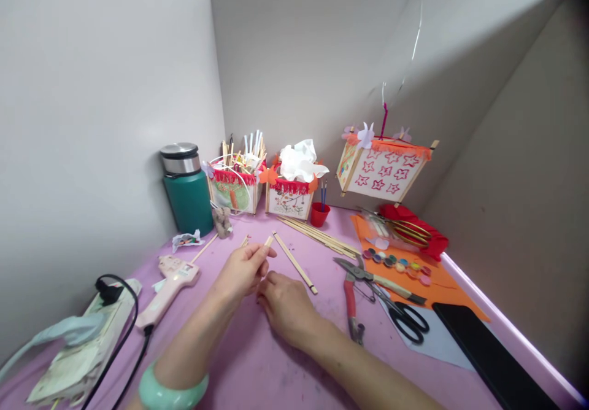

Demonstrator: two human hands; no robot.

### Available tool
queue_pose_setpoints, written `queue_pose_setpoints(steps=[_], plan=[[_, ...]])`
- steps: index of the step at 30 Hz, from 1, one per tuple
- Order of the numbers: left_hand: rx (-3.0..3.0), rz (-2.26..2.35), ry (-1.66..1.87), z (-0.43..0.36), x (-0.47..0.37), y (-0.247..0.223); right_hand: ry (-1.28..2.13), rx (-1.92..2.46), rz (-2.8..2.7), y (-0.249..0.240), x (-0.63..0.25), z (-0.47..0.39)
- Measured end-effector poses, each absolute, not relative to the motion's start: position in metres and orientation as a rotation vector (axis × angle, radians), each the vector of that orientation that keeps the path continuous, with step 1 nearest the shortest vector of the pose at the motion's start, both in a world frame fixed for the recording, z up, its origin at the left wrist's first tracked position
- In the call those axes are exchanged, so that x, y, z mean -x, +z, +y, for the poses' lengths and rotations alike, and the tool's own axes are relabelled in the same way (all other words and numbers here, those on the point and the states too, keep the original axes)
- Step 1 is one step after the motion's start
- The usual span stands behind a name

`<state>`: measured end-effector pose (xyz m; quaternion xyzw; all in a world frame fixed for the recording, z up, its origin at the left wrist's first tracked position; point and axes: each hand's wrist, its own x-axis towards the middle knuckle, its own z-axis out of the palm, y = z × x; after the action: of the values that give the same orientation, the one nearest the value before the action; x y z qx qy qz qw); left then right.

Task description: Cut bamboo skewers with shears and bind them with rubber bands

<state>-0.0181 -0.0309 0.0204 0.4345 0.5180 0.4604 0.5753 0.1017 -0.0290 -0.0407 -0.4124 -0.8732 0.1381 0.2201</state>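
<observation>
My left hand (246, 267) pinches a short pale wooden stick (268, 242) between thumb and fingers, its tip pointing up and away. Just below and to the right, my right hand (286, 304) has its fingers curled down close to the left fingers. Whatever it grips, if anything, is hidden behind the knuckles. To the right of both hands lies a wooden stick with dark-marked ends (294, 263), flat on the purple tabletop (294, 373). A bundle of long thin sticks (319, 236) rests farther back.
A pink glue gun (170, 293) and power strip (87, 348) lie left, near a green bottle (188, 198). Right are red-handled pruners (350, 302), black scissors (407, 321), paints (398, 264) and a black slab (492, 355). Decorated boxes (289, 204) stand behind; a paper lantern (384, 170) hangs.
</observation>
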Motion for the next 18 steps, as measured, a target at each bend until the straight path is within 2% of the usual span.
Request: queue_pose_setpoints(steps=[5, 7, 11, 18], plan=[[-1.117, 1.200, 1.076, -0.034, 0.017, 0.020, 1.009, 1.041, -1.783, -0.006, -0.133, -0.017], [-1.208, 1.197, 1.044, -0.037, 0.014, 0.020, 1.158, 1.017, -1.569, 0.009, -0.140, -0.017], [-1.413, 1.165, 1.015, -0.042, 0.008, 0.019, 1.217, 0.933, -1.501, 0.021, -0.141, -0.025], [-1.526, 1.200, 1.034, -0.044, 0.010, 0.025, 1.099, 1.017, -1.557, 0.013, -0.138, -0.026]])
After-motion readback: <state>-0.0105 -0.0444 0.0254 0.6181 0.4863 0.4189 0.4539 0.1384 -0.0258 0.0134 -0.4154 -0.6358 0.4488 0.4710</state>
